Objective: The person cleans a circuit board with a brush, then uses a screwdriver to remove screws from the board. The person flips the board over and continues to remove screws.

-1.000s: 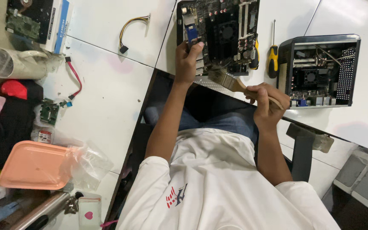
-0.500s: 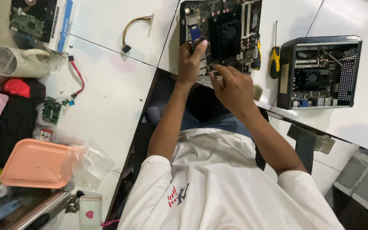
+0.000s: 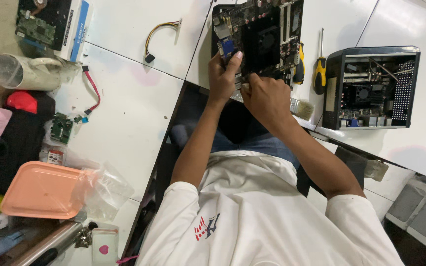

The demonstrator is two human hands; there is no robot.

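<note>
- Fingers of the left hand [image 3: 223,79] are closed around the near edge of a dark motherboard [image 3: 260,37] on the white table [image 3: 124,113].
- Right hand [image 3: 267,98] is curled at the board's edge; a paintbrush [image 3: 301,108] is seen just beside it, whether gripped cannot be told.
- A yellow-handled screwdriver [image 3: 320,71] and an open computer case [image 3: 371,88] are seen nearby.

Both arms stretched forward, left hand [image 3: 224,76] curled with thumb raised and fingers [image 3: 236,58] clamped, right hand [image 3: 266,98] knuckles-up just beside it, fingers bent under.

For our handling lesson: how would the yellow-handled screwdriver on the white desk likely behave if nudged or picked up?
The screwdriver would probably roll, since its handle looks rounded and it lies flat on the desk. It looks stiff, with a straight thin shaft. The bulky handle likely makes it handle-heavy.
</note>
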